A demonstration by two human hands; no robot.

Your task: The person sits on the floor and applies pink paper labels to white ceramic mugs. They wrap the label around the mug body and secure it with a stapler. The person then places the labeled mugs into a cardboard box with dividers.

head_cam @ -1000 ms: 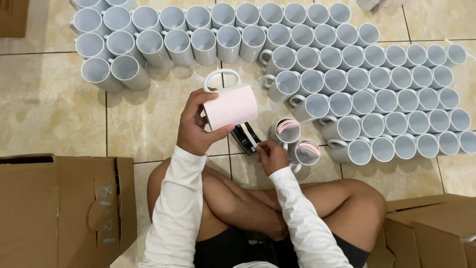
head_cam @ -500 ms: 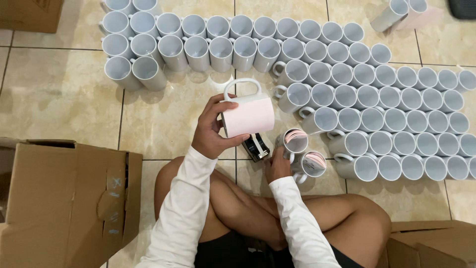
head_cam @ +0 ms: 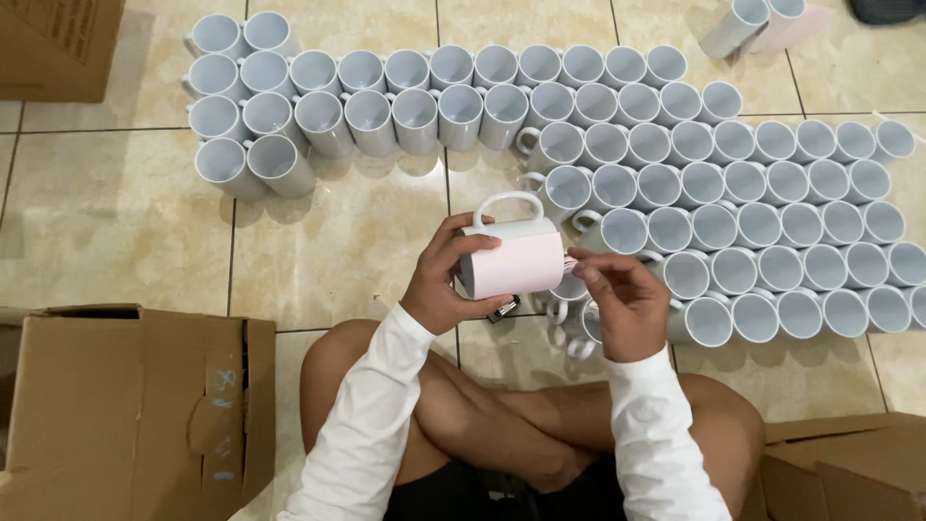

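Since half a second ago my right hand (head_cam: pixel 625 307) has come up off the floor and now meets the right end of the mug (head_cam: pixel 511 256), which I hold a little lower and more level than before. That white mug lies on its side in the air above my crossed legs, handle arching upward, with a pale pink sheet wrapped round its body. My left hand (head_cam: pixel 446 280) closes round its left end, fingers curled over the top and thumb beneath. The right hand pinches at the sheet's edge by the mug's rim, fingertips together; I cannot tell whether it grips anything more than that edge. Just below the mug, on the tiled floor (head_cam: pixel 116 222), sit a few more mugs and a dark tape roll (head_cam: pixel 503 311), partly hidden. Rows of white mugs (head_cam: pixel 733 183) stand beyond, and cardboard boxes (head_cam: pixel 125 405) flank my knees.
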